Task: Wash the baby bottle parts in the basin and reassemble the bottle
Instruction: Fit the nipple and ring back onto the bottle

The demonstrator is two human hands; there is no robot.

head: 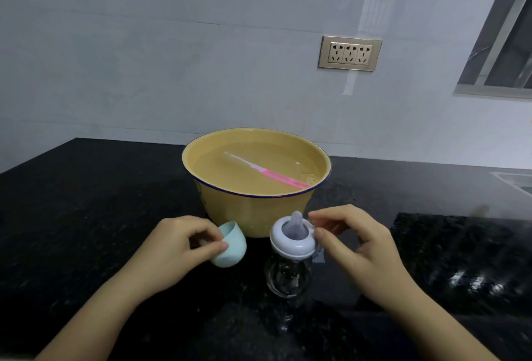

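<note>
One yellow enamel basin (230,211); before it, left hand (175,242) grips pale-blue plastic cap (233,249), right hand (355,242) pinches white collar (291,249) on clear bottle (288,275)

Surface: black speckled stone countertop (86,202).
Directly on it before me: a round yellow enamel basin with blue rim (230,211), upright; just in front, a clear glass baby bottle (288,275), standing.
</note>
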